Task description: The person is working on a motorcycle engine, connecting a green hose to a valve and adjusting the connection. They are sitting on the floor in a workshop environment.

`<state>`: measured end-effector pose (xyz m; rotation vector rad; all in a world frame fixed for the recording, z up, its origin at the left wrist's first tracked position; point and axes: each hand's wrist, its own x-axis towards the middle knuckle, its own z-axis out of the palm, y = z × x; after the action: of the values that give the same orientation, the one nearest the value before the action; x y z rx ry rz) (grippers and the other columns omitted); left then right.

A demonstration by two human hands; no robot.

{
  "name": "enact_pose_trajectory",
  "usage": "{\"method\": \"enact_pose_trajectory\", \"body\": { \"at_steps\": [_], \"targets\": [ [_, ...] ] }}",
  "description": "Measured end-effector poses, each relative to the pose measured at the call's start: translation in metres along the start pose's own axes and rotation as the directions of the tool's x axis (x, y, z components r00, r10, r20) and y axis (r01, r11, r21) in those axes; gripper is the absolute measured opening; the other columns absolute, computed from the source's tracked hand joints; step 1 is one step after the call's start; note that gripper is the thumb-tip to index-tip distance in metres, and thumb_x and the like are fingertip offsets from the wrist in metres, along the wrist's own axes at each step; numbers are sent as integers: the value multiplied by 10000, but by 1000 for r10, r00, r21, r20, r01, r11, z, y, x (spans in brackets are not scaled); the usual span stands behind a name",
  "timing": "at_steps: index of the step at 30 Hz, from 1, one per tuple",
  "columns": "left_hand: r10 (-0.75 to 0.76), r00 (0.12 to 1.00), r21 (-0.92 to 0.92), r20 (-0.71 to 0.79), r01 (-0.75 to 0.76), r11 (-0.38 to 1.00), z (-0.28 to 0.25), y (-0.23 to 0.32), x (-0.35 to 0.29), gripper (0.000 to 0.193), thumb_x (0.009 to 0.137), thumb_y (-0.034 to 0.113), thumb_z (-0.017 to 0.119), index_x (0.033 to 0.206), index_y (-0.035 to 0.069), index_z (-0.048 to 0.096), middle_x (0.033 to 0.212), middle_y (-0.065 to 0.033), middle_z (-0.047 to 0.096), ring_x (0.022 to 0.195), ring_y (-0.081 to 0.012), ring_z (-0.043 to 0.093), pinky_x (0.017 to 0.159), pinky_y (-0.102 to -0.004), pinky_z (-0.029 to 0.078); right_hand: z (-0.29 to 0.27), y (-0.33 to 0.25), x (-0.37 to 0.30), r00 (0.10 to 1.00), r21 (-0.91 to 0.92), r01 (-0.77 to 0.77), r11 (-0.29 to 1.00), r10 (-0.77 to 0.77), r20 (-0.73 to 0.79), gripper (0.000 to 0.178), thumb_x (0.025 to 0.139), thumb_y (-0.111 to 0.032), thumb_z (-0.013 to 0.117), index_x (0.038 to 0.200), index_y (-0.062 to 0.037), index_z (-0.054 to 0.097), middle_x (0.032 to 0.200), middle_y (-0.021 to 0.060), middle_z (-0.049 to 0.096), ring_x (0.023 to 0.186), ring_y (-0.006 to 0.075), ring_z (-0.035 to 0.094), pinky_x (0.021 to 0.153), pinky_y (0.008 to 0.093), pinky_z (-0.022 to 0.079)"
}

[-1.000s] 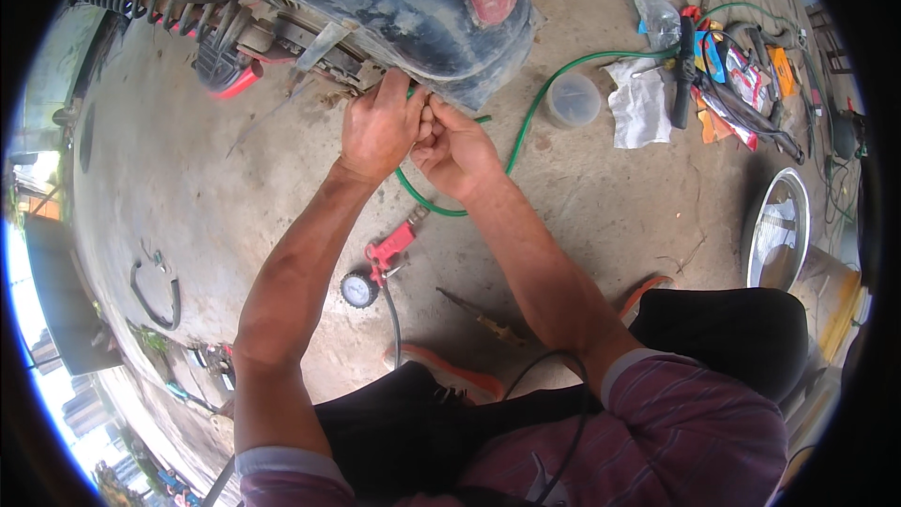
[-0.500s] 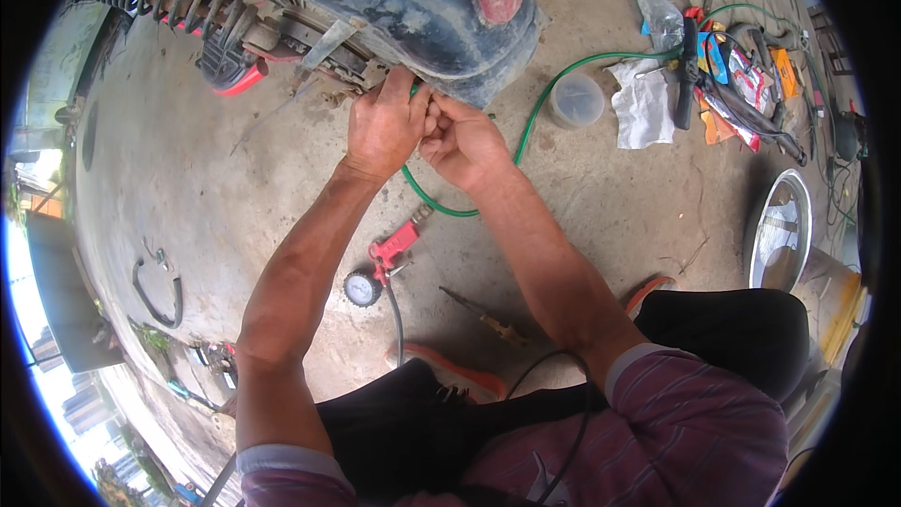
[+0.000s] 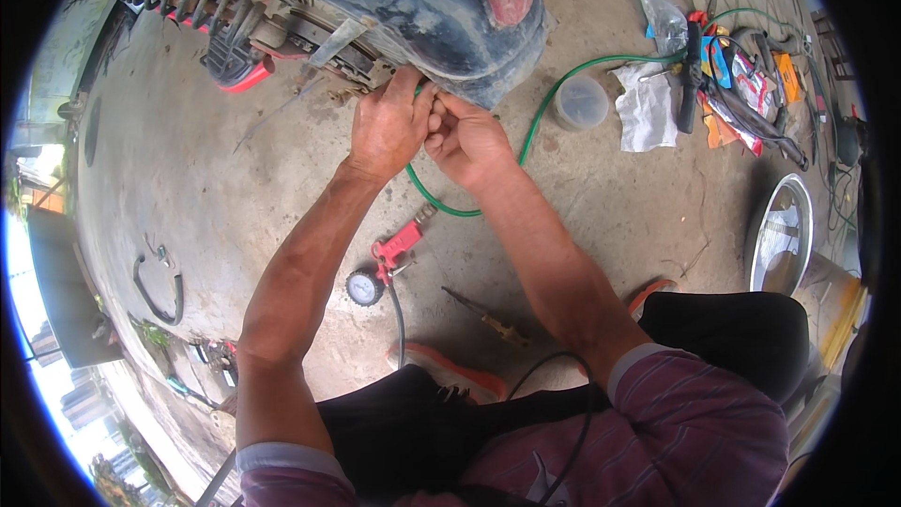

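Observation:
A green hose [image 3: 434,199] loops up behind my left hand [image 3: 385,131], and a bit of green shows between its fingers. That hand is closed round the hose. My right hand [image 3: 472,145] is closed too, fingertips pinched against the left one; what they grip is hidden. Both hands are just below the dusty dark rear fender [image 3: 450,33] of a vehicle, beside dirty metal parts at its lower edge. On the floor under my forearms lies a red tire inflator [image 3: 398,244] with a round gauge [image 3: 364,288] and a metal coupling [image 3: 426,213].
A screwdriver-like tool [image 3: 488,317] lies near my shoe. Right of the fender stand a clear plastic tub [image 3: 581,102], crumpled white paper [image 3: 646,113] and a heap of colourful packets [image 3: 748,84]. A metal basin [image 3: 805,225] is farther right; a curved black piece [image 3: 148,296] lies left.
The view has shifted slightly, so the scene sits a little farther right. My hands stay together at the same spot, with only a small shift of the fingers.

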<state>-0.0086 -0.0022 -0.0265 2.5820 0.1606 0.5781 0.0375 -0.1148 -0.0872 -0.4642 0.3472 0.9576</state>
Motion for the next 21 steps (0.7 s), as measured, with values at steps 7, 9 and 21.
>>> {"method": "enact_pose_trajectory", "body": {
  "at_steps": [7, 9, 21],
  "targets": [
    [-53, 998, -40, 33, 54, 998, -5, 1, -1, 144, 951, 178, 617, 1015, 53, 586, 828, -207, 676, 777, -417, 673, 666, -488, 540, 9, 9, -3, 989, 2, 104, 995, -103, -109, 123, 990, -121, 519, 1053, -58, 605, 921, 29, 659, 714, 120, 605, 557, 262, 451],
    [-64, 997, -65, 39, 66, 996, -4, -1, -1, 141, 953, 178, 615, 1021, 56, 596, 832, -198, 681, 778, -411, 677, 669, -475, 545, 9, 9, -3, 989, 9, 90, 996, -88, -116, 123, 984, -102, 527, 1062, -49, 605, 941, 35, 667, 738, 127, 622, 557, 266, 463],
    [-130, 991, -129, -29, 125, 984, -2, 3, 1, 116, 932, 163, 642, 962, 53, 624, 769, -170, 677, 736, -380, 682, 664, -443, 541, 15, -2, -19, 989, -54, 77, 996, -83, -124, 182, 1032, -174, 484, 1101, -44, 591, 1033, 62, 668, 836, 160, 659, 700, 291, 530]
  ]
}}
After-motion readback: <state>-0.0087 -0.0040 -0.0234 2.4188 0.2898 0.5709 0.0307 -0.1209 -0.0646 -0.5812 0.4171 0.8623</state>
